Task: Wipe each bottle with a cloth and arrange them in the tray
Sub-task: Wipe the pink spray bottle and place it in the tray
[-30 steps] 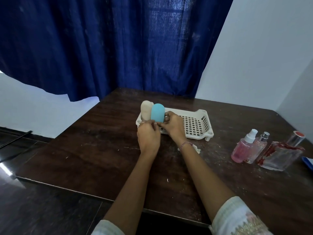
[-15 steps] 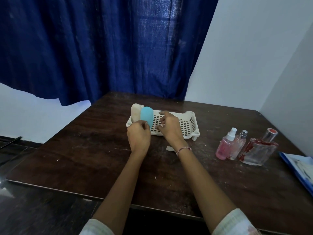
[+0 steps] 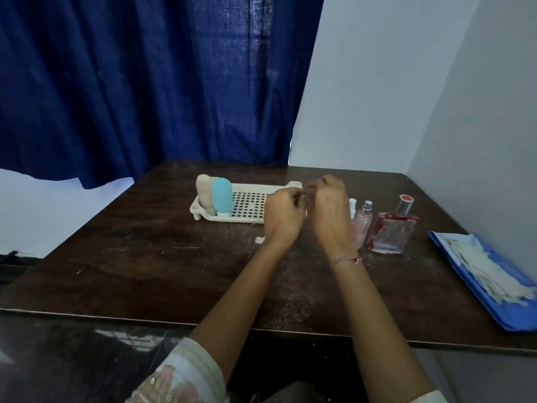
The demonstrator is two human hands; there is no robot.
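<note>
A white perforated tray [image 3: 252,221] lies on the dark wooden table [image 3: 145,263]. At its left end stand a beige bottle [image 3: 204,191] and a light blue bottle [image 3: 222,194], caps down and side by side. My left hand [image 3: 283,218] and my right hand [image 3: 329,212] hover close together over the tray's right end, backs toward me and fingers curled, with nothing visible in either. A small white cloth [image 3: 259,239] peeks out on the table below my left hand. A pink spray bottle [image 3: 352,205] is mostly hidden behind my right hand.
A pale pink perfume bottle [image 3: 363,225] and a larger clear bottle with red marks [image 3: 392,232] stand right of my hands. A blue folder with white cloths [image 3: 491,274] lies at the table's right edge. A blue curtain [image 3: 145,82] hangs behind, and a wall closes the right side.
Both hands have let go of the blue bottle, which now stands in the tray, and moved right over the tray's right end. The camera has turned to the right.
</note>
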